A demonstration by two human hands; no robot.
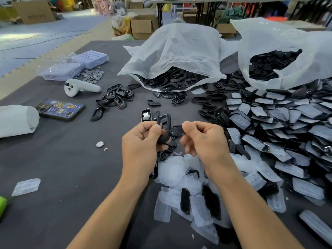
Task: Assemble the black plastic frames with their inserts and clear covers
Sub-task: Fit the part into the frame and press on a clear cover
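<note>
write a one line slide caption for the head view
Over a dark table, the left hand grips a black frame while the right hand pinches a black insert beside it.

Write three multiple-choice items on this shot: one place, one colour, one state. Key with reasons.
1. The phone lies: A) inside a bag B) on the table, near the white controller C) on the cover pile.
2. The held frame is: A) black B) purple C) white.
3. The left hand is: A) flat on the table B) holding the phone C) gripping the frame.
Key: B, it lies beside the controller; A, its loop is plainly black; C, fingers curl round it while the right hand pinches a black insert.
</note>
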